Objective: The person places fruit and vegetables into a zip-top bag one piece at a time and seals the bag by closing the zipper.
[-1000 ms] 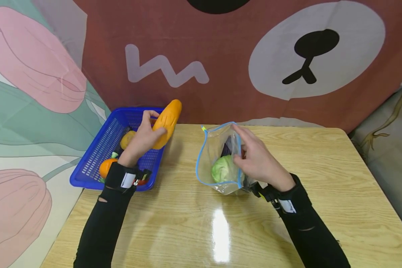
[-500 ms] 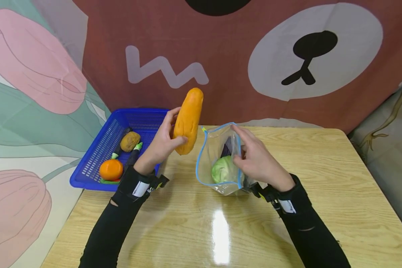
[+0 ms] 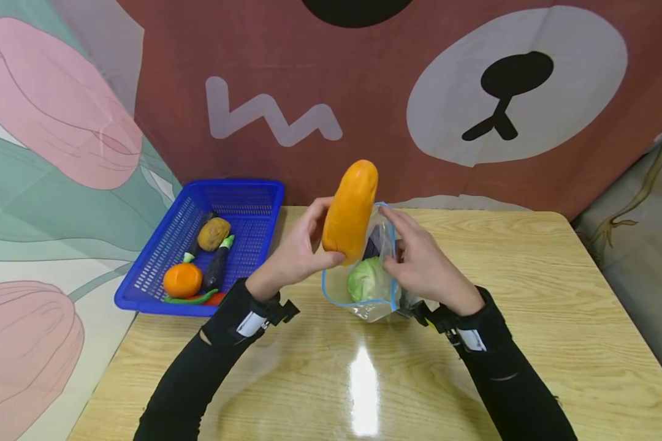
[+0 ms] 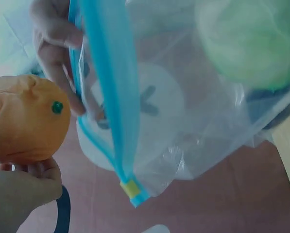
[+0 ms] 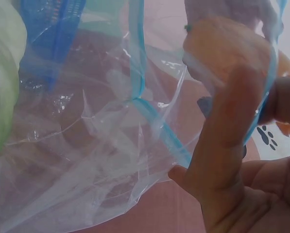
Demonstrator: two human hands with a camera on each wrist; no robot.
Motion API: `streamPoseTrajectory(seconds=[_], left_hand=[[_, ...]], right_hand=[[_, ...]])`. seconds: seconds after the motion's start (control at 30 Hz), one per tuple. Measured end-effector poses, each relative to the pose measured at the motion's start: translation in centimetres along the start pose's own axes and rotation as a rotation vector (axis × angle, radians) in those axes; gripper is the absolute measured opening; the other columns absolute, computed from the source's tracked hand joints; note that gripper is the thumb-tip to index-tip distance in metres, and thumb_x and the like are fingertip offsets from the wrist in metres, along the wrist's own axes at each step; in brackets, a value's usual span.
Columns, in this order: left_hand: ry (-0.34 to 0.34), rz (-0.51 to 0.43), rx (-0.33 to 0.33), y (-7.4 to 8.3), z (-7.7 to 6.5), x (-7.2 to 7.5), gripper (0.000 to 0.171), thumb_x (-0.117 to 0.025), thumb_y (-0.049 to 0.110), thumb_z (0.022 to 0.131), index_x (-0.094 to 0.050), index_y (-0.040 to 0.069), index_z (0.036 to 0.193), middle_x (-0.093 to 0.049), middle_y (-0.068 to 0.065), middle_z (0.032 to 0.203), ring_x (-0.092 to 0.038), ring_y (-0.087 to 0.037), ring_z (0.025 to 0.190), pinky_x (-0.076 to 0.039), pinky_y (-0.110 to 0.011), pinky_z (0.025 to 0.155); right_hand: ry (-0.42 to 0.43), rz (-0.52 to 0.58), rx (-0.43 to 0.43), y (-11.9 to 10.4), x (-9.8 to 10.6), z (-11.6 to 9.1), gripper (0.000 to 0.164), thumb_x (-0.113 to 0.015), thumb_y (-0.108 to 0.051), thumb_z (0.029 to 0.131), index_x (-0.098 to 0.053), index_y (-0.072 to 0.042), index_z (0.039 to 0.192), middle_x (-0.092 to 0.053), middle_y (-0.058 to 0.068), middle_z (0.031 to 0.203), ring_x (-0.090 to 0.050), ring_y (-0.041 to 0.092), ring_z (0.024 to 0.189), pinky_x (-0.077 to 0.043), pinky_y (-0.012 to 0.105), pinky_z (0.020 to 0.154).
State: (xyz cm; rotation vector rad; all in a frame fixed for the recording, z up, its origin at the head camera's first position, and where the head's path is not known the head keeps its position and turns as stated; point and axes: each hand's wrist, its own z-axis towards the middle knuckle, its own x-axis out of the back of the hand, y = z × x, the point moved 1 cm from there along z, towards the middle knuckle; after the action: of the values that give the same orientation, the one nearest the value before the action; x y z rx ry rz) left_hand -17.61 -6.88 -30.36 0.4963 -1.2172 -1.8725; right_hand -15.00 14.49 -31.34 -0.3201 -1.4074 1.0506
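Observation:
My left hand point(image 3: 300, 248) grips a long orange papaya point(image 3: 350, 211), fingers behind it and thumb across its lower end. The papaya stands nearly upright just over the mouth of a clear zip bag point(image 3: 376, 311) with a blue rim. Through the plastic I see a pale green cabbage point(image 3: 363, 280) and a dark purple item point(image 3: 372, 244), partly hidden. My right hand point(image 3: 427, 263) holds the bag's right rim between thumb and fingers, keeping the mouth apart. In the left wrist view the papaya point(image 4: 30, 119) shows its green stem spot, beside the bag's blue zip strip point(image 4: 113, 92).
A blue plastic basket point(image 3: 259, 211) stands at the table's left. In it lie a potato point(image 3: 214, 234), an orange fruit point(image 3: 182, 280), a dark eggplant point(image 3: 216, 269), another dark one partly covered, and red and green peppers point(image 3: 192, 299). A printed cloth hangs behind the wooden table point(image 3: 474, 245).
My left hand has carried the papaya rightward from above the basket to the bag's mouth, turning it more upright. The right hand and bag have stayed put.

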Motion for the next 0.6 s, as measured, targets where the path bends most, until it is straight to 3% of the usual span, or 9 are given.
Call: streamPoseTrajectory(seconds=[0.07, 0.17, 0.23, 0.4, 0.5, 0.6], left_hand=[[-0.02, 0.051, 0.019, -0.3, 0.0, -0.4, 0.066, -0.063, -0.012, 0.071, -0.032, -0.01, 0.129, -0.048, -0.02, 0.117, -0.051, -0.025, 0.102, -0.042, -0.034, 0.094], [-0.05, 0.226, 0.037, -0.8, -0.1, -0.8, 0.068, -0.064, -0.017, 0.067, -0.036, -0.007, 0.127, -0.049, -0.018, 0.116, -0.052, -0.024, 0.102, -0.043, -0.032, 0.093], [-0.084, 0.399, 0.005, -1.4, 0.0, -1.0, 0.067, -0.065, -0.019, 0.063, -0.04, -0.005, 0.123, -0.049, -0.016, 0.115, -0.051, -0.023, 0.103, -0.043, -0.03, 0.092], [-0.154, 0.852, -0.169, -2.7, 0.4, -1.5, 0.062, -0.065, -0.015, 0.055, -0.048, -0.001, 0.112, -0.048, -0.013, 0.112, -0.05, -0.022, 0.103, -0.042, -0.027, 0.091], [-0.168, 1.032, -0.212, -3.1, 0.6, -1.4, 0.058, -0.066, -0.011, 0.055, -0.051, 0.001, 0.109, -0.051, -0.011, 0.11, -0.051, -0.023, 0.101, -0.042, -0.032, 0.092], [-0.186, 1.153, -0.198, -3.4, 0.6, -1.1, 0.056, -0.067, -0.007, 0.055, -0.052, 0.004, 0.108, -0.053, -0.01, 0.108, -0.051, -0.024, 0.103, -0.037, -0.045, 0.1]], right_hand=[[-0.002, 0.012, -0.002, 0.0, 0.0, 0.0, 0.077, -0.055, 0.005, 0.082, -0.02, -0.006, 0.15, -0.03, 0.011, 0.145, -0.039, 0.015, 0.046, -0.036, 0.026, 0.046], [0.0, 0.015, 0.001, 0.1, 0.0, -0.1, 0.077, -0.055, 0.006, 0.082, -0.02, -0.006, 0.15, -0.029, 0.011, 0.146, -0.04, 0.015, 0.047, -0.037, 0.026, 0.045], [0.008, 0.023, 0.012, 0.1, 0.1, -0.1, 0.077, -0.055, 0.007, 0.082, -0.021, -0.006, 0.15, -0.03, 0.012, 0.145, -0.041, 0.015, 0.047, -0.037, 0.025, 0.045], [0.018, 0.04, 0.047, 0.2, 0.2, -0.1, 0.082, -0.058, 0.012, 0.078, -0.022, -0.004, 0.149, -0.03, 0.015, 0.145, -0.042, 0.016, 0.046, -0.038, 0.025, 0.047], [0.025, 0.037, 0.053, 0.2, 0.3, -0.1, 0.083, -0.059, 0.012, 0.077, -0.022, -0.004, 0.149, -0.03, 0.015, 0.146, -0.043, 0.016, 0.047, -0.039, 0.025, 0.048], [0.013, 0.053, 0.047, 0.2, 0.4, -0.2, 0.079, -0.056, 0.011, 0.079, -0.023, -0.004, 0.149, -0.03, 0.015, 0.146, -0.045, 0.016, 0.05, -0.039, 0.025, 0.049]])
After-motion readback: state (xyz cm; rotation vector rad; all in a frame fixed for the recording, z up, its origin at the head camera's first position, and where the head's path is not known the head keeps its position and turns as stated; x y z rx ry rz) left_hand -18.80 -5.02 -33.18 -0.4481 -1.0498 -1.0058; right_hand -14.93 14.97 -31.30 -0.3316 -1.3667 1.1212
